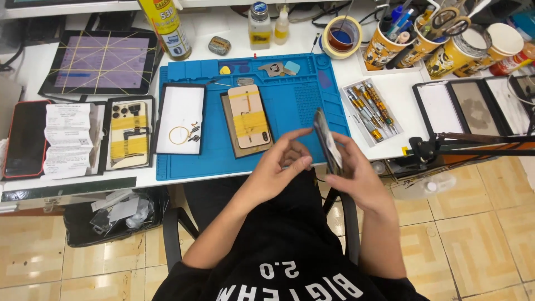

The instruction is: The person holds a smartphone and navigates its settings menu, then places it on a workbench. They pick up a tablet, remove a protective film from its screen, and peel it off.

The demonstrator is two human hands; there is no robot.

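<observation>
White surface (390, 92) runs across the top of my view, with tan floor tiles (473, 234) below it and my black shirt (284, 262) in the foreground. On the surface lies a big blue work mat (290, 106), and to its left a dark tablet (103, 61) with crossed yellow bands over its screen. Left again sits a black phone with a red edge (25, 139), then a folded paper slip (68, 139) and a tray holding a phone back (129, 134) bound with yellow tape. On the mat rest a white panel in a black frame (179, 118) and a gold phone body (249, 116), also taped. Right of the mat lies a tray of small screwdrivers (368, 108), and behind it stand paper cups of tools (423, 39), a roll of tape (343, 36) and a yellow spray can (166, 25).

Over the front edge of the mat, above my lap, my right hand (356, 173) grips a dark phone (327, 142) on edge, fingers wrapped behind it. My left hand (278, 167) is half curled just beside it, fingertips reaching toward the phone; I cannot tell whether they touch it
</observation>
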